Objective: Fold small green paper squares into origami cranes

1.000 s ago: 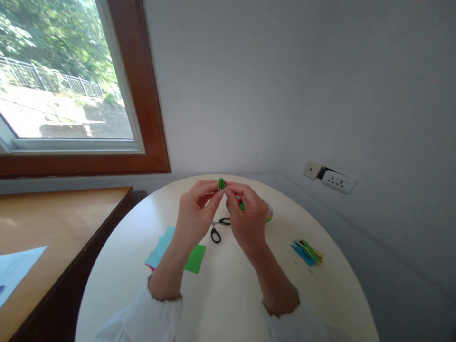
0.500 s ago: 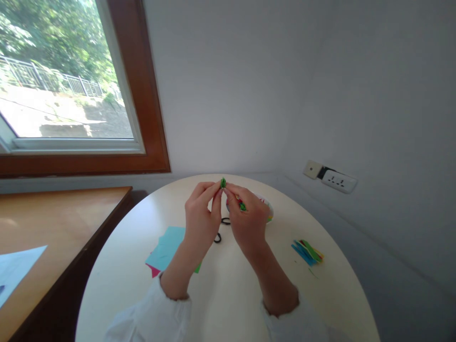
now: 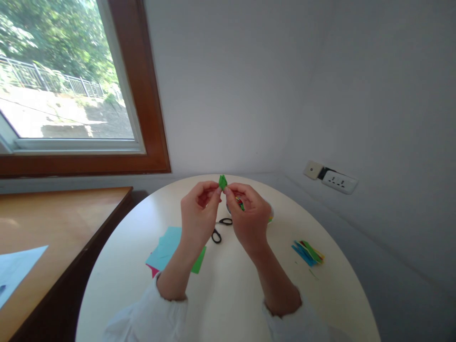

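Observation:
A small folded green paper piece [image 3: 223, 182] is pinched between the fingertips of both hands, above the far part of the round table [image 3: 228, 294]. My left hand [image 3: 201, 211] grips its left side with thumb and fingers closed. On the other side, my right hand [image 3: 249, 211] pinches it the same way. Black-handled scissors [image 3: 216, 236] lie between my wrists, their blades partly hidden by my left hand. Behind my right hand stands a bowl [image 3: 271, 213] with colourful small pieces in it, mostly covered from view.
Light blue paper sheets [image 3: 166, 249], with green and pink ones under them, lie left of my left forearm. Cut paper strips [image 3: 308, 252] in several colours rest at the right, near small green scraps. A wooden desk [image 3: 71, 223] stands at the left; a power socket [image 3: 339, 181] is on the wall.
The green paper piece has turned and now shows a wider, pointed face. My hands have moved slightly apart, and more of the scissors and the green sheet shows.

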